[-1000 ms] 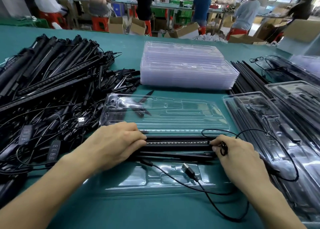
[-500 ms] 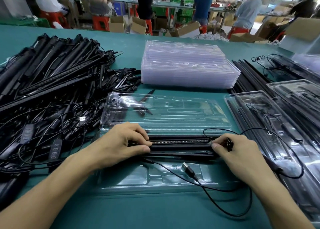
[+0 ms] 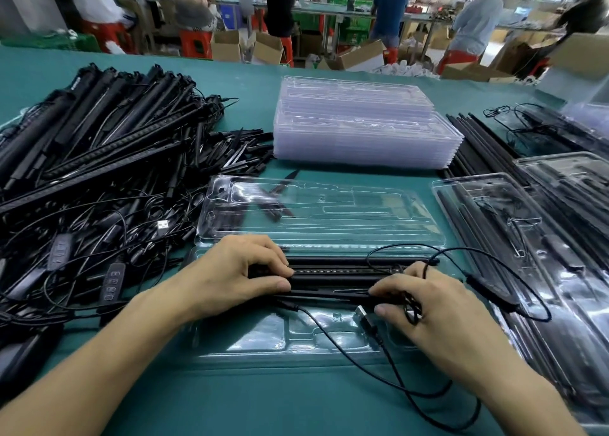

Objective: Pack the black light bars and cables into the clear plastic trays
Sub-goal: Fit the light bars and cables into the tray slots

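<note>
An open clear plastic tray [image 3: 290, 336] lies before me on the green table, its lid half [image 3: 329, 218] folded away behind. Black light bars [image 3: 333, 276] lie side by side in the tray's long slots. My left hand [image 3: 230, 277] grips the left end of the bars, fingers curled over them and thumb in front. My right hand [image 3: 428, 307] curls its fingers onto the right end of the front bars, with a thin black cable [image 3: 412, 399] looped round its fingers. The cable's USB plug [image 3: 365, 318] lies on the tray beside my right thumb.
A heap of loose black bars and tangled cables [image 3: 99, 185] fills the left side. A stack of clear trays [image 3: 359, 129] stands at the back middle. Packed trays [image 3: 527, 244] and loose thin rods [image 3: 478, 142] lie at the right. People work at benches behind.
My right hand has slid left and toward me along the bars, now over the front bars near the USB plug. My left hand has stayed on the left end.
</note>
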